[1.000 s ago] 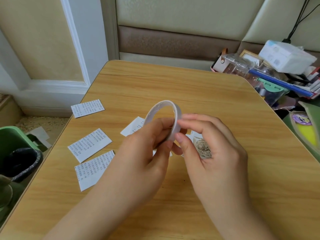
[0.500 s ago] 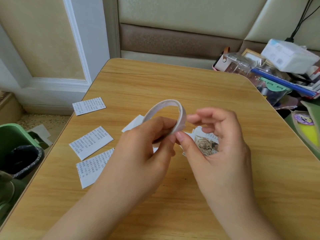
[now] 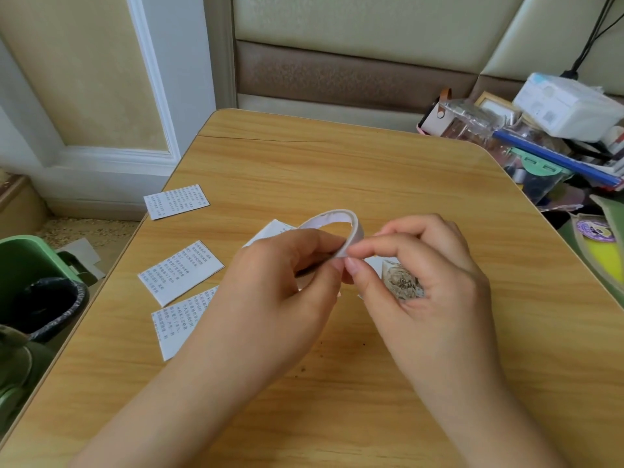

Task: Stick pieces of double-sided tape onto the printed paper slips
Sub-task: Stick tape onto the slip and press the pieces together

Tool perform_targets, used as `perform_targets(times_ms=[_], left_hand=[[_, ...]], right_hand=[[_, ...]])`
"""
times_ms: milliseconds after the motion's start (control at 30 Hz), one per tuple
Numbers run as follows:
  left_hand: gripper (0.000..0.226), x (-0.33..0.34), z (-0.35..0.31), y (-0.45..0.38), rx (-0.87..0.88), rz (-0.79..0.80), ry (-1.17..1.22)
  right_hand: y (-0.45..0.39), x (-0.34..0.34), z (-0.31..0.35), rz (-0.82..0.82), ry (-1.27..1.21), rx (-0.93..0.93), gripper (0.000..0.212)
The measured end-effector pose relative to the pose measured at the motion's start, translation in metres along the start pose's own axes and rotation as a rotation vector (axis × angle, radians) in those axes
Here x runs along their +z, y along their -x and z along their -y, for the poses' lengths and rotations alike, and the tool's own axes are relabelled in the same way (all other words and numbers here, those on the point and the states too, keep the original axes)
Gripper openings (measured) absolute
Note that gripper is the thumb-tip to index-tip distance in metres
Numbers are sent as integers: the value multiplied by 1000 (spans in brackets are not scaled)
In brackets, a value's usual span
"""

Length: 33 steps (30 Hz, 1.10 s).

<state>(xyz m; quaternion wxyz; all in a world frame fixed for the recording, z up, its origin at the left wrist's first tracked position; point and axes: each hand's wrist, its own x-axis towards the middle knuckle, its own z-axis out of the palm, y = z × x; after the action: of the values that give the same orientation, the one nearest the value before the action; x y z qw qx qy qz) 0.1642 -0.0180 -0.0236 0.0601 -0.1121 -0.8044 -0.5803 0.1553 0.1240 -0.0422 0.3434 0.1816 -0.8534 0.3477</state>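
Wooden table (image 3: pixel 371 170) under hands, rounded corners. Beyond left hand, off table edge – green bin (image 3: pixel 23 261) with black liner (image 3: pixel 50 305); cardboard scraps (image 3: pixel 81 258) on floor just beside it. Past right hand, at table's far right corner – clutter pile: white box (image 3: pixel 567 109) on top, blue bar (image 3: pixel 553 160), mint-green clip (image 3: pixel 537 165), clear plastic packaging (image 3: pixel 472 119). Black cables (image 3: pixel 594 32) rise above box. Right of right hand, purple round sticker (image 3: pixel 596 231) on yellow-green pouch (image 3: pixel 604 258). Beyond both hands, padded beige-and-brown wall panel (image 3: pixel 354 65).

White tape roll (image 3: pixel 341 221), white black-printed paper slips (image 3: pixel 180 272), light woodgrain table (image 3: pixel 337 170), green bin (image 3: pixel 23 258).
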Motion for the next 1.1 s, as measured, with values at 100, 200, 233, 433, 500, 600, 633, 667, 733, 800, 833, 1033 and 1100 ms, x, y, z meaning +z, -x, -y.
perform_targets(times_ms=[100, 200, 233, 433, 500, 600, 633, 667, 733, 800, 833, 1033, 1100], left_hand=[[17, 0, -1, 0, 21, -17, -49], [15, -1, 0, -2, 32, -42, -57], [15, -2, 2, -2, 34, -42, -54], [16, -3, -1, -2, -55, 19, 170], [15, -4, -1, -3, -65, 52, 223], [18, -5, 1, -3, -57, 70, 244], [18, -5, 0, -3, -56, 68, 246], [18, -5, 0, -4, -56, 55, 247], [21, -7, 2, -6, -71, -20, 259], [22, -10, 5, -9, -96, -111, 351], [19, -12, 6, -11, -106, -150, 429], [34, -10, 7, -10, -78, -93, 609], [30, -8, 5, -10, -63, -42, 642]], right_hand=[[-1, 0, 1, 7, 25, -38, 9], [-1, 1, 2, 10, 25, -82, 9], [-1, 1, 2, 10, 23, -95, 9], [-1, -1, -1, 60, -1, -162, 8], [-1, -2, -3, 89, -17, -166, 10], [-1, -1, -4, 129, -36, -159, 7], [-1, -1, -4, 142, -52, -151, 5], [-1, -3, -4, 153, -90, -129, 5], [-1, -8, -4, 169, -257, -26, 6], [-1, -16, -9, 146, -437, 114, 7], [-2, -19, -11, 126, -513, 188, 5], [-4, -30, -34, -80, -735, 624, 14], [-5, -30, -36, -89, -685, 682, 20]])
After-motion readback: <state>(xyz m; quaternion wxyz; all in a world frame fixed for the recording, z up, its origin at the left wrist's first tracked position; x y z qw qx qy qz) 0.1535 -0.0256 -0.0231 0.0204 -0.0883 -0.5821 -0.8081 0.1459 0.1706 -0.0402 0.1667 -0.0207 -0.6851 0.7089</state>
